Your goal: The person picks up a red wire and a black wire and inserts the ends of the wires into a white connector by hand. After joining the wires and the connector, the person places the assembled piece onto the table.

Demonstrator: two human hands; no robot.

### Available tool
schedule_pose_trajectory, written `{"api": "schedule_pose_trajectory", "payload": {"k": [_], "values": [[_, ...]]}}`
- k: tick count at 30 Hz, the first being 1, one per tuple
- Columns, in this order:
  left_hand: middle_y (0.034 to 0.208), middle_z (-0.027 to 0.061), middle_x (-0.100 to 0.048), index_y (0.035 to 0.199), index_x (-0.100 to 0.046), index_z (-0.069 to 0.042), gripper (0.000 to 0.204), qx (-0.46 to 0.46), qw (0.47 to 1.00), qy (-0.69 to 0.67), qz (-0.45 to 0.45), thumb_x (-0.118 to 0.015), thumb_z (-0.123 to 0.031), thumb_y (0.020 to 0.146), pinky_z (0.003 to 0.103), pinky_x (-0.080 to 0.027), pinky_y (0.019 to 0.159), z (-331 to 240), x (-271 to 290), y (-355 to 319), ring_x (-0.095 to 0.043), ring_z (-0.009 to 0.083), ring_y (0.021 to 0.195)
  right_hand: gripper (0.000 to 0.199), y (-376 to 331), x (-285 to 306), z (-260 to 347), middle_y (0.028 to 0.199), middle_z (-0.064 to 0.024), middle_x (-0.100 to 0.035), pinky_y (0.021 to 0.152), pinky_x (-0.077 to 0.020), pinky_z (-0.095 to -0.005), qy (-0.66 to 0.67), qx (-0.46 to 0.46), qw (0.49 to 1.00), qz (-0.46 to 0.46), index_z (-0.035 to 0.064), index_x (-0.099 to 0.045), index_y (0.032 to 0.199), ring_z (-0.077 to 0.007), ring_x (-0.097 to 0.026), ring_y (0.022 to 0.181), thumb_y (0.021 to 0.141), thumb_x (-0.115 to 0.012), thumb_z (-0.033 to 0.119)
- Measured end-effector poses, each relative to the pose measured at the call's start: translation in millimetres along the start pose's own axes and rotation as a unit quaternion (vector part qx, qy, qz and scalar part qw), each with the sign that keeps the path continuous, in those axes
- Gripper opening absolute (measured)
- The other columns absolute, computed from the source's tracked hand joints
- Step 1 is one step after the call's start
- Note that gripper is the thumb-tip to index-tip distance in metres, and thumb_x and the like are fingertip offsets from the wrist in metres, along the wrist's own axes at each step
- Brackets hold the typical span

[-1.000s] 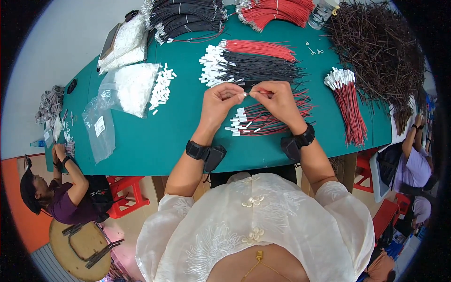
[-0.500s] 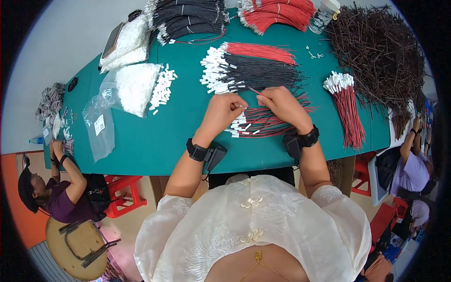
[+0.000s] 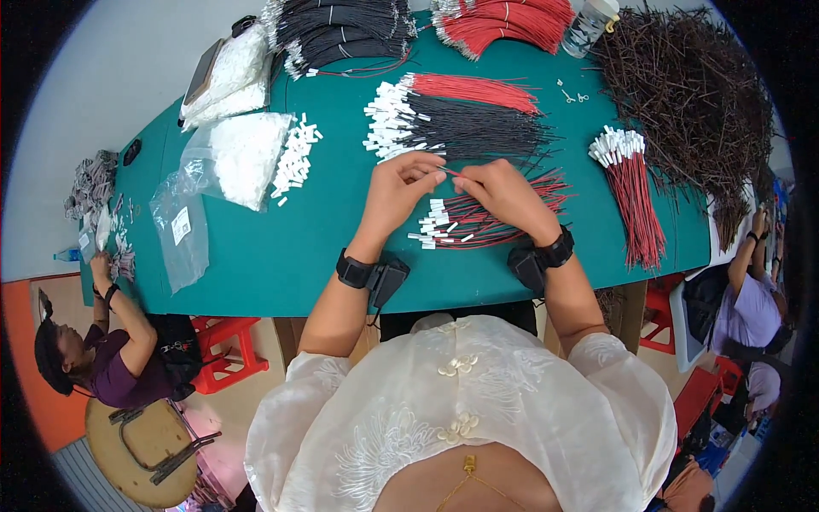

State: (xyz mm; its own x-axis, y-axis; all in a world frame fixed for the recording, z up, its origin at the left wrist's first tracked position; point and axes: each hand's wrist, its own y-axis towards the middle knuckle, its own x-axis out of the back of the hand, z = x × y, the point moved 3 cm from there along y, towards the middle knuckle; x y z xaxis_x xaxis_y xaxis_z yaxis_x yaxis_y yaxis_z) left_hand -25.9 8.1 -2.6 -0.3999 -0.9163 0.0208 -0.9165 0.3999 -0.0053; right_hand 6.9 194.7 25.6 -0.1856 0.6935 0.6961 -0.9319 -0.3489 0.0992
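Note:
My right hand (image 3: 505, 194) pinches a thin red wire (image 3: 452, 173) between thumb and fingers, its end pointing left. My left hand (image 3: 399, 189) is closed in a pinch right at that wire end; what its fingertips hold is too small to make out. Under and in front of my hands lies a bunch of red and dark wires with white connector housings (image 3: 437, 224) at their left ends. Just beyond are black wires (image 3: 478, 128) and red wires (image 3: 469, 92), with more white housings (image 3: 390, 115) piled at their left ends.
White housings spill from a clear bag (image 3: 252, 162) at left, near an empty plastic bag (image 3: 181, 235). Black (image 3: 354, 34) and red (image 3: 508, 21) wire bundles lie at the back. A finished-looking red bundle (image 3: 631, 200) and a heap of brown strands (image 3: 682, 102) lie right. A person (image 3: 119, 358) works at left.
My hands have come closer together. The left has moved slightly away from me, off the near bunch, and the red wire's end has shifted left to its fingertips.

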Motion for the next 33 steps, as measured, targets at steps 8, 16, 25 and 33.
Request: {"api": "schedule_pose_trajectory", "payload": {"k": [8,16,25,33], "values": [[0.085,0.0032,-0.072,0.101,-0.072,0.001,0.014,0.007,1.0,-0.018,0.013,-0.072,-0.006,0.089,0.02,-0.045,0.064,0.5,0.7,-0.4,-0.061,0.0041,0.075,0.025,1.0,0.2,6.1,0.067,-0.0215,-0.06,0.058,-0.0453,-0.0443,0.082,-0.011,0.996,0.026,-0.0004,-0.068,0.082,-0.0387,-0.062,0.064,0.094,-0.062,0.021],[0.079,0.0024,-0.071,0.098,-0.073,0.0,0.012,0.005,0.999,-0.029,0.041,-0.073,-0.006,0.088,0.019,-0.047,0.063,4.7,-2.6,-0.4,-0.062,0.0042,0.07,0.024,0.3,-4.1,2.5,0.062,-0.0155,-0.059,0.052,-0.041,-0.0383,0.113,-0.015,0.992,0.045,-0.0008,-0.07,0.087,-0.0286,-0.054,0.052,0.094,-0.063,0.021],[0.072,-0.004,-0.065,0.093,-0.071,-0.001,0.008,0.013,0.999,-0.02,-0.034,-0.071,-0.007,0.089,0.019,-0.036,0.055,6.0,2.1,0.4,-0.053,0.0004,0.063,0.019,1.7,-2.8,-9.3,0.06,0.0037,-0.049,0.049,-0.0308,-0.0251,0.221,-0.081,0.971,-0.034,-0.0032,-0.07,0.097,-0.0033,-0.038,0.055,0.094,-0.066,0.015],[0.072,-0.0041,-0.064,0.092,-0.07,0.0,0.009,0.001,0.999,-0.021,-0.039,-0.072,-0.008,0.089,0.019,-0.038,0.056,2.3,0.2,-0.6,-0.053,0.0001,0.063,0.013,1.2,7.5,2.3,0.062,0.0031,-0.052,0.051,-0.0323,-0.0235,0.153,-0.058,0.981,-0.108,-0.0014,-0.071,0.091,-0.0024,-0.041,0.058,0.086,-0.075,0.009]]}}
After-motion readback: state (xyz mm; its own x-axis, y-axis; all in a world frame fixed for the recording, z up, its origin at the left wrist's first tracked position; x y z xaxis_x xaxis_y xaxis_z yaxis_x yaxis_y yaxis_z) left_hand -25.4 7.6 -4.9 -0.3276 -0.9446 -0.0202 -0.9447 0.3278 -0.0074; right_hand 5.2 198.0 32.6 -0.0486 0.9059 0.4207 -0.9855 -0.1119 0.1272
